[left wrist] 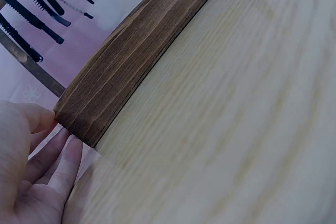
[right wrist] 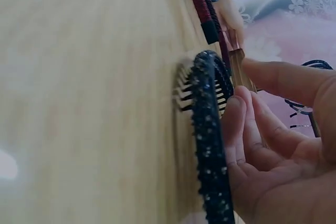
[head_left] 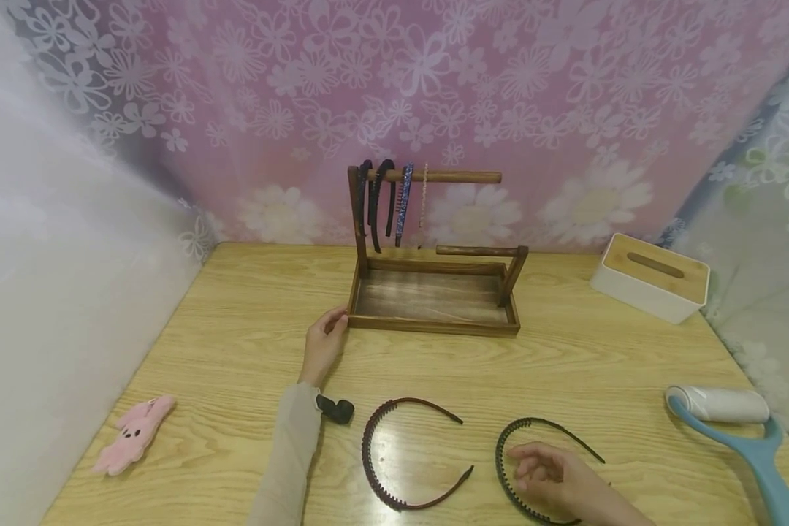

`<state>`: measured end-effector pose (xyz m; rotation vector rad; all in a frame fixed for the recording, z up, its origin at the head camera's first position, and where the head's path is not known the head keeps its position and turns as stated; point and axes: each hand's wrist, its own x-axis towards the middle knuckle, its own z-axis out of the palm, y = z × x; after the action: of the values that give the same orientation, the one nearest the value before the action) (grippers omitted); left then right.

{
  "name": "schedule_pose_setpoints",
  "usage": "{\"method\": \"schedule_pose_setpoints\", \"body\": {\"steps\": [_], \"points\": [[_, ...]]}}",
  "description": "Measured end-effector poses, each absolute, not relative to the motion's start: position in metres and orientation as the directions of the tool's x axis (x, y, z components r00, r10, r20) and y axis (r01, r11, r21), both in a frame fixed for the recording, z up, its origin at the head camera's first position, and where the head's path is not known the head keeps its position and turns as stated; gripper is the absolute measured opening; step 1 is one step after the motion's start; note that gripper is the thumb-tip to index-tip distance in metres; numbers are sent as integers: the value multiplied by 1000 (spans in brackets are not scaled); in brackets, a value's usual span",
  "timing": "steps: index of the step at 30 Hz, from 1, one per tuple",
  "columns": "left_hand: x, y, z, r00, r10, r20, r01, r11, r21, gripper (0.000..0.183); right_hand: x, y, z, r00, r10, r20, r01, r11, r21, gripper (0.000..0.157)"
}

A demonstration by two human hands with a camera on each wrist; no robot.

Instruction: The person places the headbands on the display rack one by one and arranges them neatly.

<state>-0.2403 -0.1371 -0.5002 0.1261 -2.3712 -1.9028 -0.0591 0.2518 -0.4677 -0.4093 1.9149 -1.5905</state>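
Note:
My left hand [head_left: 324,345] pinches the front left corner of a dark wooden headband stand [head_left: 427,326], thumb above and fingertips below in the left wrist view. From the stand's upper bar [head_left: 467,177] hang several headbands, among them a blue glittery one [head_left: 404,204] and a thin pale one [head_left: 424,193]. My right hand [head_left: 559,478] hovers over a black toothed headband [head_left: 501,460] on the table, fingers loosely bent and nothing between them. In the right wrist view the black sparkly band [right wrist: 210,145] runs beside the fingertips. A dark red toothed headband [head_left: 368,453] lies between the hands.
A pink plush toy [head_left: 134,436] lies at the table's left. On the right are a white tissue box [head_left: 638,288] with a wooden lid and a lint roller [head_left: 723,404] with a blue handle. The stand's lower bar [head_left: 476,250] holds nothing.

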Motion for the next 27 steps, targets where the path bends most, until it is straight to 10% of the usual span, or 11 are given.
{"method": "schedule_pose_setpoints", "body": {"steps": [17, 27], "points": [[-240, -139, -501, -990, -136, 40, 8, 223, 975, 33, -53, 240, -462, -766, -530, -364, 140, 415, -899, 46], [-238, -137, -494, -991, -130, 21, -9, 223, 975, 33, -73, 232, -451, -846, -503, -177, -18, 359, -933, 44]]}}
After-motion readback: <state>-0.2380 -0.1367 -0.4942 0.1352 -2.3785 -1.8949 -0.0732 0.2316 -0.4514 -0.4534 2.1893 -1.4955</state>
